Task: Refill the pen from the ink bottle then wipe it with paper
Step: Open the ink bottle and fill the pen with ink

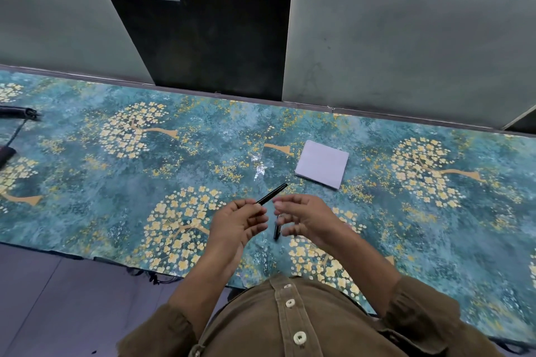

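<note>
My left hand (237,220) holds a slim black pen part (272,193) that sticks out up and to the right, above the table. Just to its right my right hand (301,217) hovers with its fingers curled and apart, holding nothing. Beneath the right hand's fingers a second black pen piece (277,230) lies on the teal flowered tablecloth (203,159). A folded white paper (322,164) rests on the cloth beyond and to the right of both hands. No ink bottle is in view.
Grey panels and a dark gap with a taped paper sheet rise behind the table's far edge. Black objects with a cable (17,113) lie at the far left. The table's near edge (87,255) runs by my brown shirt.
</note>
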Demonstrator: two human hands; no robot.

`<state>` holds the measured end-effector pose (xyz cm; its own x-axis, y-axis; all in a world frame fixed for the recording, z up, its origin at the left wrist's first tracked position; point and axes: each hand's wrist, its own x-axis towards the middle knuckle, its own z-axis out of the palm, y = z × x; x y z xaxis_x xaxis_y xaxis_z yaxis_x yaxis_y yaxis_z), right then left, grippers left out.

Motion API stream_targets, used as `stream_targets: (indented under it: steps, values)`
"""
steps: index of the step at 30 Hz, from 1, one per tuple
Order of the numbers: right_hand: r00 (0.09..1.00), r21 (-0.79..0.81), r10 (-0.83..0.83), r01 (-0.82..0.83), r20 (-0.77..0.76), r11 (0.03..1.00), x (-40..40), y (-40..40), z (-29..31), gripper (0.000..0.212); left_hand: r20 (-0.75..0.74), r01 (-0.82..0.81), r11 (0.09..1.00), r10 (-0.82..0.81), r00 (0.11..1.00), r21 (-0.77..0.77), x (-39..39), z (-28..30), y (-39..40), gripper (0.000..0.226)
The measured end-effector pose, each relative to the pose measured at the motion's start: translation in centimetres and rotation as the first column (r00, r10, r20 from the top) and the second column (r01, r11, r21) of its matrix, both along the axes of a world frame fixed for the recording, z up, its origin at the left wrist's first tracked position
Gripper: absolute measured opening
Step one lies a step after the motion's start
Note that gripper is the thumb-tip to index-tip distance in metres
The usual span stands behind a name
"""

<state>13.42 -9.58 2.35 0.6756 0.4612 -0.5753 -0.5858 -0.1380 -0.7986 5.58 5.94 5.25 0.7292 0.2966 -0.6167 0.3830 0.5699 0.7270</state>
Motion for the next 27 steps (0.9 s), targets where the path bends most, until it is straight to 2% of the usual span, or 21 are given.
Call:
stream_targets:
  steps: [2, 6, 9, 14, 22, 26, 27]
  values:
    - [0.999, 0.064, -0.011, 0.008, 0.053, 0.998, -0.1, 0.5, 1.7, 0.014, 0.01, 0.004, 0.988, -0.003, 1.0, -0.151, 0.1, 0.1, -0.3, 0.007]
    - [0.952, -0.065, -0.004, 0.025, 0.306, 0.998, -0.4, 0.3, 3.7, 0.012, 0.04, 0.023, 0.905, -0.007, 0.999, -0.425, 0.4, 0.5, -1.0, 0.02]
    - [0.885, -0.134, 0.043, 0.023, 0.464, 0.991, -0.6, -0.3, 5.0, 0.009, 0.075, 0.036, 0.846, 0.004, 0.997, -0.532, 0.7, 0.8, -1.3, 0.024]
    - [0.739, -0.279, 0.177, 0.015, 0.649, 0.96, -1.1, -0.7, 6.8, 0.009, 0.106, 0.038, 0.794, 0.033, 0.994, -0.607, 1.2, 0.9, -2.0, 0.018]
    - [0.564, -0.364, 0.28, 0.039, 0.777, 0.931, -1.3, -1.1, 7.6, 0.012, 0.09, 0.013, 0.765, 0.059, 0.994, -0.644, 1.4, 0.0, -2.4, 0.019]
    - [0.541, -0.387, 0.29, 0.073, 0.789, 0.919, -1.2, -1.2, 7.3, 0.013, 0.074, 0.008, 0.769, 0.051, 0.996, -0.639, 1.6, -0.6, -2.2, 0.022]
    - [0.549, -0.385, 0.285, 0.075, 0.786, 0.92, -1.1, -1.2, 7.3, 0.013, 0.089, 0.02, 0.768, 0.047, 0.995, -0.64, 1.5, -0.7, -2.2, 0.031]
